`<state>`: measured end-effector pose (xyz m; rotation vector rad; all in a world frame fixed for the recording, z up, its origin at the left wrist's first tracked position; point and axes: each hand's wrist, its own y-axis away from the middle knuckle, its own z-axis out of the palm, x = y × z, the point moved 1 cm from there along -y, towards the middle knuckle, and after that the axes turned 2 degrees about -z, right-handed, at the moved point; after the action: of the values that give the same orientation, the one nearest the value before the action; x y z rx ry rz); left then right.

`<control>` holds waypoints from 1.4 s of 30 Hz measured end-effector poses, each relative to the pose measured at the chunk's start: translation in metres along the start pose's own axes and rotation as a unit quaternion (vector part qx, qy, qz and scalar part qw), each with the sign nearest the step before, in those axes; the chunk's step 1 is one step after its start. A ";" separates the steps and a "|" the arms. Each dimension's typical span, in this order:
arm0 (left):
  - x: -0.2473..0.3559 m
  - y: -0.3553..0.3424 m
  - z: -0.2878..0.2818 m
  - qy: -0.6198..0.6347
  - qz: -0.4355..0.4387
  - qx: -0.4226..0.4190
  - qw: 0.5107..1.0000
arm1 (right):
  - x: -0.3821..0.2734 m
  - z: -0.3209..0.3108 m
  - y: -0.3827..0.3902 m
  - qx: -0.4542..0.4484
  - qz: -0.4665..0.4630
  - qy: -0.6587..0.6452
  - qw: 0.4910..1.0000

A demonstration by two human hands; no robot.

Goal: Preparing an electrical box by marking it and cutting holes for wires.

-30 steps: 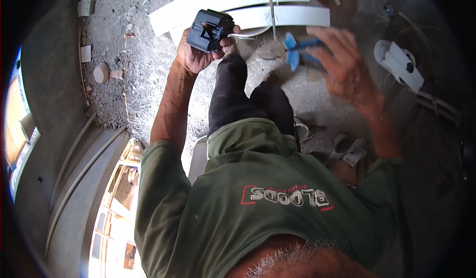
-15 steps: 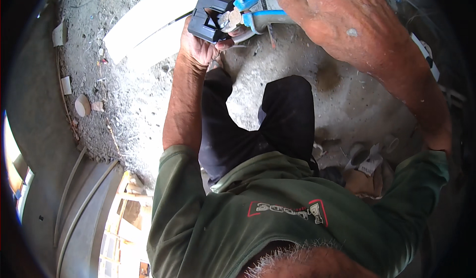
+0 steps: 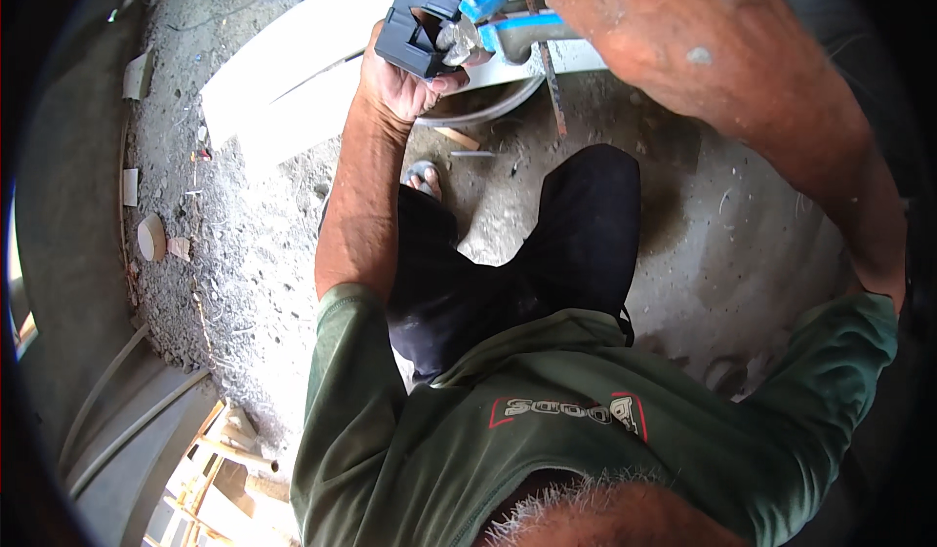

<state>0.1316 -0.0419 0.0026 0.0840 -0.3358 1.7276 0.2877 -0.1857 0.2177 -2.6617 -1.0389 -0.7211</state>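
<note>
A black plastic box [image 3: 408, 38], which looks like an electrical wall box with an opening in its face, is gripped in my left hand [image 3: 395, 90]. My left fingers wrap around it from below and behind. Blue-handled pliers [image 3: 508, 35] are in my right hand [image 3: 634, 35], their handles spread apart. The metal jaws sit at the edge of the box's opening; exactly what they bite on is too small to tell. My right fingers are partly cut off by the upper edge.
Behind the box lies a long white panel [image 3: 264, 98]. A rusty rod [image 3: 552, 88] and a curved pale rim [image 3: 503, 106] show beyond my knees. Rubble, a round pale piece [image 3: 151, 239] and pipes [image 3: 156, 420] lie to the left, with wooden pieces [image 3: 220, 449] at lower left.
The view has shifted, so the rod, the curved rim and my foot show more. Both hands keep their hold, and the pliers' jaws remain at the box's opening.
</note>
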 end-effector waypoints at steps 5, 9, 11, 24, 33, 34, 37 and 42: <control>-0.001 0.003 -0.005 -0.035 0.029 0.017 0.999 | -0.014 0.007 0.003 0.122 -0.045 0.147 0.981; -0.005 0.002 0.022 -0.114 0.068 0.104 0.986 | -0.023 -0.022 0.008 0.076 -0.021 0.167 0.983; -0.008 0.002 0.024 -0.162 0.073 0.109 0.978 | -0.026 -0.051 0.011 0.009 -0.024 0.059 0.998; -0.023 -0.020 0.037 -0.233 0.131 0.156 0.951 | -0.027 -0.026 0.046 -0.033 -0.010 0.182 0.983; -0.039 -0.011 0.074 -0.435 0.200 0.105 0.872 | 0.007 -0.022 0.045 -0.286 0.132 -0.181 0.932; -0.035 -0.008 0.072 -0.415 0.172 0.052 0.892 | 0.009 -0.032 0.045 -0.215 0.126 -0.358 0.900; -0.037 -0.006 0.076 -0.466 0.100 0.076 0.876 | 0.018 -0.019 0.044 -0.245 0.180 -0.466 0.831; -0.038 -0.006 0.072 -0.371 0.074 0.128 0.917 | 0.030 -0.023 0.037 -0.300 0.197 -0.480 0.801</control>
<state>0.1352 -0.0963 0.0637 0.9439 -0.6782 1.8287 0.3229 -0.2032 0.2524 -3.7165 -0.3093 0.5972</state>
